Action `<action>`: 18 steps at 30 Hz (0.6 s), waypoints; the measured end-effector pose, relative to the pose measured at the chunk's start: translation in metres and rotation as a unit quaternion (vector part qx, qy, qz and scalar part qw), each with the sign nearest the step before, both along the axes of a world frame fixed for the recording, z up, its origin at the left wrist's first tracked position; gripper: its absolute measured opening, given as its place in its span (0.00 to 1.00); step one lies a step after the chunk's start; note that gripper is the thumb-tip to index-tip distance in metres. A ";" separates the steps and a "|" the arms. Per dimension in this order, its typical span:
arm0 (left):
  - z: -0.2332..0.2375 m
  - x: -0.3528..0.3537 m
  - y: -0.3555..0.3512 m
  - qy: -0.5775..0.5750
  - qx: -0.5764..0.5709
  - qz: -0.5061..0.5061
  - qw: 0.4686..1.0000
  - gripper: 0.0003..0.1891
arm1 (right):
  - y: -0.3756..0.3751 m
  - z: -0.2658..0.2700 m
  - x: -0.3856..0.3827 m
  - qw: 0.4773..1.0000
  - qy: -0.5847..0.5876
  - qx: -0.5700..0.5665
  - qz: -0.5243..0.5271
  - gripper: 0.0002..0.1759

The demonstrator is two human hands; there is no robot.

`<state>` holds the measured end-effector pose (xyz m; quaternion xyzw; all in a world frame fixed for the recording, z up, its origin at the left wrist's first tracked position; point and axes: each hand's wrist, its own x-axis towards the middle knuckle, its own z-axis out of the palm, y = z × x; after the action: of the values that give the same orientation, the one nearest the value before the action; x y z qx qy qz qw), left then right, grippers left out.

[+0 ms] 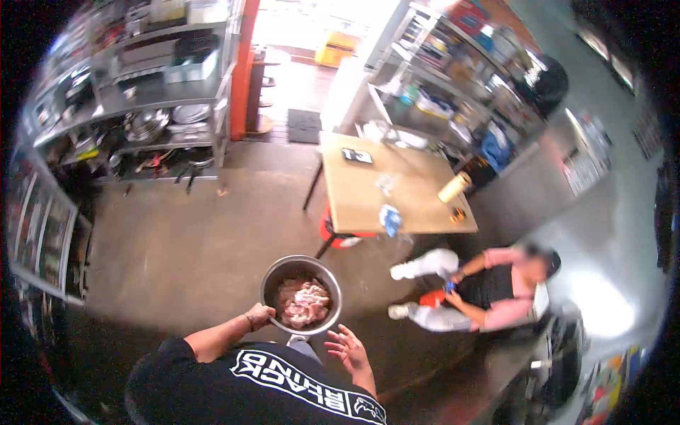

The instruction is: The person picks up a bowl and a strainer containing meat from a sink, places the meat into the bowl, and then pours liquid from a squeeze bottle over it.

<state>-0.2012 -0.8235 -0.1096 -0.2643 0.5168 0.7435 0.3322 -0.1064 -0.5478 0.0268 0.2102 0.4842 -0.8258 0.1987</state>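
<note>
A round metal pot [272, 275] with pieces of raw pinkish meat [304, 302] in it is held in front of my body. My left hand [260, 316] grips the pot's rim on its left side, fingers closed round it. To the lower right of the pot, my right hand [347, 346] is raised with its fingers spread, holding nothing and apart from the rim.
A wooden table [397, 184] with a yellow cylinder [455, 187] and a blue-white cloth [390, 220] stands ahead. Another person [489, 287] sits at the right. Metal shelves [163, 92] are at the left, a doorway beyond.
</note>
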 end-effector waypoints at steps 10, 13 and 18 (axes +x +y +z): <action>0.086 -0.050 -0.104 0.011 -0.114 0.165 0.980 0.08 | -0.069 -0.042 -0.185 0.965 -0.107 0.038 0.237 0.44; 0.105 -0.074 -0.112 0.091 -0.170 0.103 0.976 0.08 | -0.119 -0.044 -0.253 0.939 -0.142 -0.061 0.307 0.24; 0.107 -0.116 -0.139 0.071 -0.231 0.219 0.945 0.13 | -0.159 -0.083 -0.336 0.917 -0.112 0.016 0.382 0.16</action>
<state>-0.3171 -0.9626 -0.0023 -0.3865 0.6261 0.6751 0.0538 -0.4427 -0.7070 -0.0565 0.1032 0.5156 -0.6502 0.5485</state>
